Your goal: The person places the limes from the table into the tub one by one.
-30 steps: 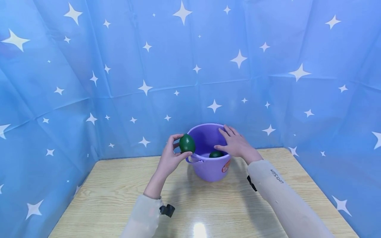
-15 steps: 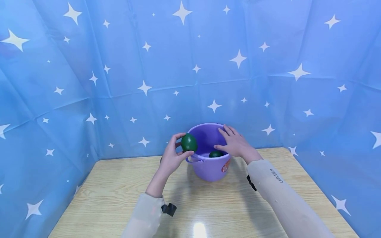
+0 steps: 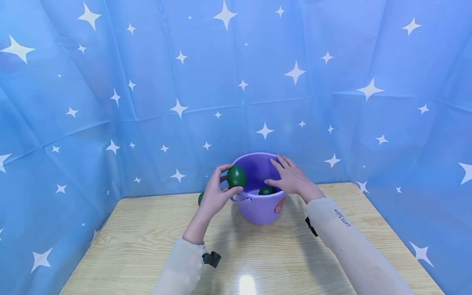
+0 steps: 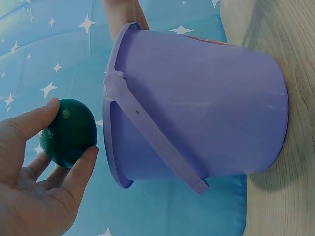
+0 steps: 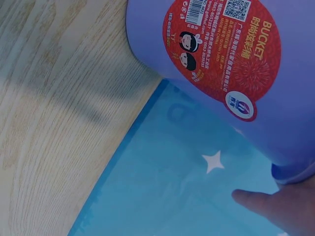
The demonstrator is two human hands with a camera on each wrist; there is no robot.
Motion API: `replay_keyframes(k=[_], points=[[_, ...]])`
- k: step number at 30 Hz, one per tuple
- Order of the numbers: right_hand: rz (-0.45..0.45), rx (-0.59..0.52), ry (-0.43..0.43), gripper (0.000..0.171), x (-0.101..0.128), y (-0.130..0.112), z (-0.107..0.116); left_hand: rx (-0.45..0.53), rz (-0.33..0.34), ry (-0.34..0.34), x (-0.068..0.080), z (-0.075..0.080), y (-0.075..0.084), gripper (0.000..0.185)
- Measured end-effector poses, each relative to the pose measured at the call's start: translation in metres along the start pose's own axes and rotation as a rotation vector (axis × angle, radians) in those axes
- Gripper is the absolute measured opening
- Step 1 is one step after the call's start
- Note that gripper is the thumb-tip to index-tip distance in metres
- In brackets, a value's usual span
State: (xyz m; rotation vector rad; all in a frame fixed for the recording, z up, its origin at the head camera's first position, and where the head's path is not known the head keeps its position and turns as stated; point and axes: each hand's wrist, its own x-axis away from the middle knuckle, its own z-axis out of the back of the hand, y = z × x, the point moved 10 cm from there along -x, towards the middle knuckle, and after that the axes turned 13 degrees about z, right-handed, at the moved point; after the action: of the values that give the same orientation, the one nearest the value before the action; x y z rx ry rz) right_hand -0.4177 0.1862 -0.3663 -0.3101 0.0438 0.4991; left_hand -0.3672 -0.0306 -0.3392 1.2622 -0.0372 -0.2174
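Note:
My left hand (image 3: 215, 194) pinches a dark green avocado (image 3: 237, 177) between thumb and fingertips, at the left of the bucket's opening. In the left wrist view the avocado (image 4: 70, 132) is just outside the rim, apart from it, a pale spot on its skin. The purple bucket (image 3: 259, 211) stands upright on the table. Another avocado (image 3: 267, 191) lies inside, partly hidden by the near rim. My right hand (image 3: 293, 180) rests on the bucket's right rim, its fingers spread and fairly straight; the right wrist view shows one finger (image 5: 253, 200) outside the rim.
A third green avocado (image 3: 200, 198) peeks out behind my left hand, mostly hidden. The bucket's handle (image 4: 152, 140) hangs down its left side. Behind the wooden table (image 3: 147, 246) hangs a blue curtain (image 3: 206, 82) with white stars.
My left hand has moved slightly right with the avocado, closer over the bucket's opening. The avocado behind that hand has come into sight. My right hand stays on the rim.

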Motion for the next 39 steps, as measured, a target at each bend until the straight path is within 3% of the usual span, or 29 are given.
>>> replay_keyframes(k=[30, 39], points=[[-0.005, -0.013, 0.002, 0.085, 0.0005, -0.0005, 0.0007, 0.008, -0.001, 0.000, 0.0011, -0.0035, 0.0030, 0.070], [-0.007, -0.026, 0.005, 0.087, -0.0027, 0.0072, -0.0040, 0.053, -0.017, -0.012, -0.0001, -0.0023, 0.0022, 0.066]])
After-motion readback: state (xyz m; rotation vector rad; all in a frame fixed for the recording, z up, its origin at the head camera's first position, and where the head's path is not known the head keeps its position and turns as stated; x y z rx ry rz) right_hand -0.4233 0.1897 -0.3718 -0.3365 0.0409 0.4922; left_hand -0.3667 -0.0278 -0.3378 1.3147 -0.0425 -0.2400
